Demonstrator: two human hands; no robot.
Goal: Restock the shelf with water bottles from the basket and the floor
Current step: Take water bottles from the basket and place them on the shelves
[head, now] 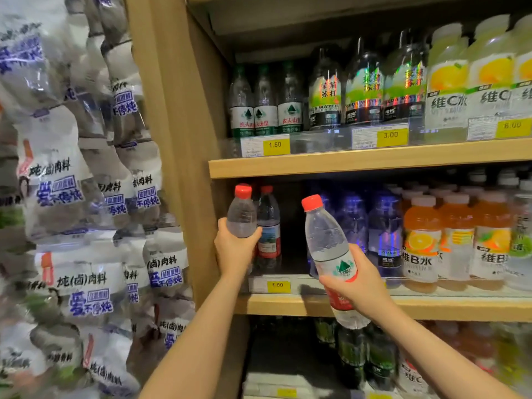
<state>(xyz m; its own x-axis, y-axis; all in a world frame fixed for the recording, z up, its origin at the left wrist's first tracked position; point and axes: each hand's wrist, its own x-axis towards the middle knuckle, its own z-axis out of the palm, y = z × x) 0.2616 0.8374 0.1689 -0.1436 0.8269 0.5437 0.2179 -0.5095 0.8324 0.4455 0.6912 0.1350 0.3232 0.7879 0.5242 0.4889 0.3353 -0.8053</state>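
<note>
Two red-capped water bottles were in the person's hands in front of the middle shelf (374,305). The left hand (234,249) gripped the first water bottle (241,211) around its lower body, fingers curled round it; that bottle stood upright, cap up, at the far left of the shelf opening, just beside a shelved red-capped bottle (269,226) with a red-and-white label. The right hand (357,279) gripped the second water bottle (331,254) around its middle, over a white-and-red label bearing a green mountain logo. Its long axis was tilted, the cap leaning up and to the left, the base hanging below the shelf edge.

A yellow price tag (277,285) under the left hand read 1.50. To the right on the same shelf stood blue-tinted bottles (384,226) and orange drinks (421,240) marked "维B水". On the upper shelf (368,161), green-labelled water bottles (266,105) showed the same mountain logo above a tag reading 1.50 (275,144); next came bottles printed "SODA WATER" (364,90) over a 3.00 tag (391,135), then yellow "维C水" bottles (447,82). Hanging packets (72,182) with blue Chinese lettering filled the left side.
</note>
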